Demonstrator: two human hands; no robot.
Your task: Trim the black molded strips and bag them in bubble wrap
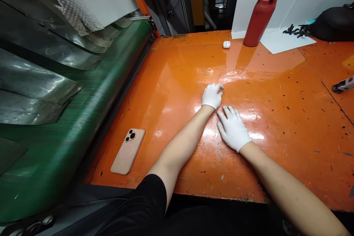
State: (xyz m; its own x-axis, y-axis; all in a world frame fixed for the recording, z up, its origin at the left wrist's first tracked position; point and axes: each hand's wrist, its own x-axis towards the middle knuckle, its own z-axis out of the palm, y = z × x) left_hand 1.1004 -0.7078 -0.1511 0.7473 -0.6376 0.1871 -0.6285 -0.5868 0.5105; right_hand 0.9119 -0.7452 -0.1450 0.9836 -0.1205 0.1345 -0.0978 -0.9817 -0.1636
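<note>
White-gloved left hand [212, 96] and right hand [232, 128] rest on a glossy orange tabletop [279, 118].

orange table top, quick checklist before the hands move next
Left hand: white glove on, resting on the orange table top, holding nothing: ok
Right hand: white glove on, flat on the table, holding nothing: ok
Pink-cased phone: lying flat near the front edge, apart from both hands: ok
Red bottle: upright at the far end: ok
Table surface: dark specks scattered across it: not ok
Green roller beside the table: whether it is turning: cannot tell
</note>
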